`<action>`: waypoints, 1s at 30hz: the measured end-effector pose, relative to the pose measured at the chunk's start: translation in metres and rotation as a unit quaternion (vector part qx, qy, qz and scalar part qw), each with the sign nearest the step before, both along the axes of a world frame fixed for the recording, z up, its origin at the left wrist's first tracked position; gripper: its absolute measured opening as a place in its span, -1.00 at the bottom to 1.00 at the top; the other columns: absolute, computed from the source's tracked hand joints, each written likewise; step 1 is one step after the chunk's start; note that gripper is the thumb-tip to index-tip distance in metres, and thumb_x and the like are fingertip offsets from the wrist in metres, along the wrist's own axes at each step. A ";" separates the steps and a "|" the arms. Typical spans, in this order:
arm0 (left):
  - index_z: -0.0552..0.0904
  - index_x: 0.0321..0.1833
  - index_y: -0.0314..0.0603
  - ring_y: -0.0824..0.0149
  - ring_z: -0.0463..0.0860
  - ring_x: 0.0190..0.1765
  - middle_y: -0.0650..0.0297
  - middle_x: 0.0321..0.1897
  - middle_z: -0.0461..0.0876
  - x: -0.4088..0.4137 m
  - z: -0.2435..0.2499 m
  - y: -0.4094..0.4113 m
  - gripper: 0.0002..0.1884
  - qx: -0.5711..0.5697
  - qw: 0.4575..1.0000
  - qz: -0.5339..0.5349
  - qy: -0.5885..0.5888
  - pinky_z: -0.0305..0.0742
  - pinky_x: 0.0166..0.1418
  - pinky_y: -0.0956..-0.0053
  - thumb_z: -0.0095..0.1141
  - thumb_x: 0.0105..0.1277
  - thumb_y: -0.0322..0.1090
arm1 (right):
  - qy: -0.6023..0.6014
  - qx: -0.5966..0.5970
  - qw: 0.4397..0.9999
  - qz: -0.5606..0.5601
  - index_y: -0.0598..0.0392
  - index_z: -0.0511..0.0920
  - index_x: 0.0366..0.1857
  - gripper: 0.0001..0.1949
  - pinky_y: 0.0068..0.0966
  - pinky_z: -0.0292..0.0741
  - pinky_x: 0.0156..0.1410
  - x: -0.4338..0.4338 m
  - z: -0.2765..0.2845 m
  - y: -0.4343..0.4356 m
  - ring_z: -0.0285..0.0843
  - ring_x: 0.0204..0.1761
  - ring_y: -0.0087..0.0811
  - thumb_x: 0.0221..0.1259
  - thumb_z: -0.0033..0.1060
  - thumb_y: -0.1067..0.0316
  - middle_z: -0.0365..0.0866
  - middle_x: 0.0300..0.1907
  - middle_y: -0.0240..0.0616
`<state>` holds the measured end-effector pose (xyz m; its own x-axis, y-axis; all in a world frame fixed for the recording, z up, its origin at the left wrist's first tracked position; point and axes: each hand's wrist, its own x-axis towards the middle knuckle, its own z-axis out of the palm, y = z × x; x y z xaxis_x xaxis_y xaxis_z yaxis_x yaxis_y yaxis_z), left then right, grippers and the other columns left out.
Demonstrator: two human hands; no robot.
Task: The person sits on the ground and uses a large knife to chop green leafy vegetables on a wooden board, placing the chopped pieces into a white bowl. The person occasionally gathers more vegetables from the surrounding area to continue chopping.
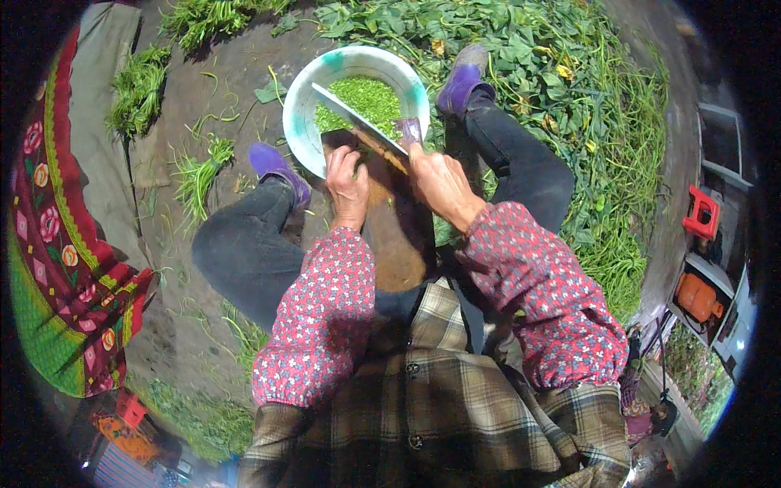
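My right hand [440, 182] grips the handle end of a broad-bladed cleaver [360, 119], its blade slanting up to the left over the board. On the near side of the blade, my left hand [346, 183] rests with curled fingers at the far left edge of a wooden board [396, 250]; whether it holds anything is hidden. The board runs from my lap to a round pale basin [297, 116] with green stains. Finely chopped green stems [366, 100] lie in the basin, partly behind the blade.
Heaped leafy vines [543, 67] lie beyond and right of the basin. Bundles of green stems [139, 91] lie on the ground at left, one [204, 174] near my left shoe. A flowered cloth [61, 244] hangs far left. A red stool [701, 213] is far right; people are at lower right.
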<state>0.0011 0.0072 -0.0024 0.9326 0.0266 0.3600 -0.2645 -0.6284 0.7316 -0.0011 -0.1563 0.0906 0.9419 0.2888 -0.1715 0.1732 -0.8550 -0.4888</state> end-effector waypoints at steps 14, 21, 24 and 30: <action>0.56 -0.08 -0.37 -0.10 0.51 0.02 -0.08 -0.06 0.55 -0.007 -0.012 0.007 -0.62 0.026 0.999 -0.011 0.043 0.41 0.11 0.20 0.21 -0.03 -0.46 | -0.043 -0.063 0.995 0.062 0.21 0.36 -0.51 -0.94 -0.26 0.48 -0.56 -0.014 -0.014 0.023 0.60 -0.57 -0.10 0.06 -0.09 0.49 0.53 -0.66 0.00; 0.47 -0.38 -0.41 -0.14 0.47 -0.15 -0.07 -0.26 0.44 -0.004 -0.010 0.002 -0.82 0.038 0.999 0.023 0.017 0.40 -0.08 0.12 0.04 -0.12 -0.59 | -0.037 -0.007 0.999 0.032 0.23 0.32 -0.43 -0.93 -0.13 0.43 -0.49 0.001 -0.018 0.011 0.56 -0.53 0.03 0.02 -0.07 0.52 0.50 -0.65 0.05; 0.57 -0.14 -0.34 -0.12 0.50 -0.06 -0.08 -0.14 0.50 -0.001 -0.009 0.003 -0.68 0.022 1.000 0.004 0.018 0.44 0.00 0.17 0.11 -0.05 -0.53 | -0.016 -0.054 0.998 0.042 0.22 0.31 -0.44 -0.94 -0.15 0.42 -0.52 -0.010 -0.001 0.009 0.55 -0.55 0.00 0.01 -0.07 0.53 0.50 -0.65 0.04; 0.60 -0.06 -0.27 -0.05 0.51 0.09 -0.05 0.07 0.50 -0.003 -0.006 0.009 -0.65 0.035 0.999 -0.025 -0.024 0.40 0.17 0.24 0.13 0.03 -0.52 | -0.030 -0.101 0.991 0.084 0.20 0.35 -0.53 -0.95 -0.29 0.48 -0.58 -0.027 0.011 0.009 0.60 -0.60 -0.16 0.04 -0.09 0.50 0.54 -0.68 -0.05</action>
<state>-0.0015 0.0164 -0.0083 0.9134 -0.0460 0.4045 -0.3311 -0.6622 0.6722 -0.0282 -0.1469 0.1020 0.8938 0.4079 -0.1863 0.3451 -0.8910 -0.2951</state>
